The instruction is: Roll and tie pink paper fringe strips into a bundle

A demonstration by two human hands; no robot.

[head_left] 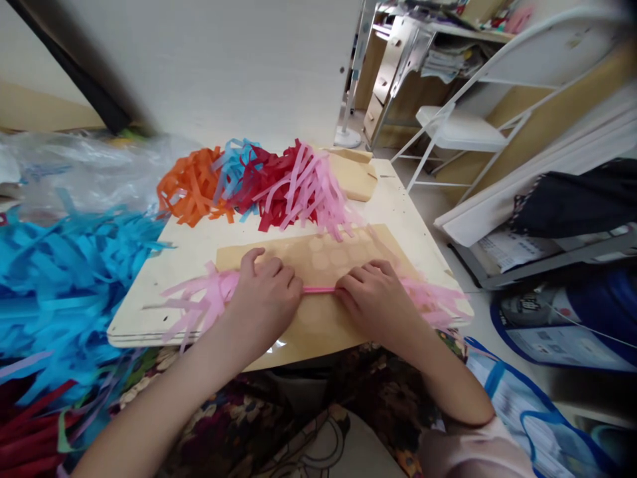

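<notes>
- Nearest, at the bottom centre, patterned cloth [229, 425] lies beneath the forearms.
- In the middle of the frame, the left hand [266, 289] is closed, palm down, over a pink bundle [319, 290]; its fingertips are largely hidden.
- Just right of centre, the right hand [375, 299] grips the same bundle, its fingers curled and close together.
- Between the hands the bundle is a narrow, tight strand; its loose strips fan out past both wrists, left and right.
- The step in hand looks like twisting or rolling the strips' middle into a cord; the next move seems to call for even tension, neither grip slackening, lest the strand unwind.
- Under the hands lies a brown sheet [318, 332], overhanging the near edge of the pale table [403, 212].
- At the left edge, blue strips [74, 265] are heaped beside the table.
- Along its far side, upper centre, sit orange [194, 186], light-blue, red and pink fringes [316, 189].
- Farthest, upper right, stands a white folding chair [465, 129].
</notes>
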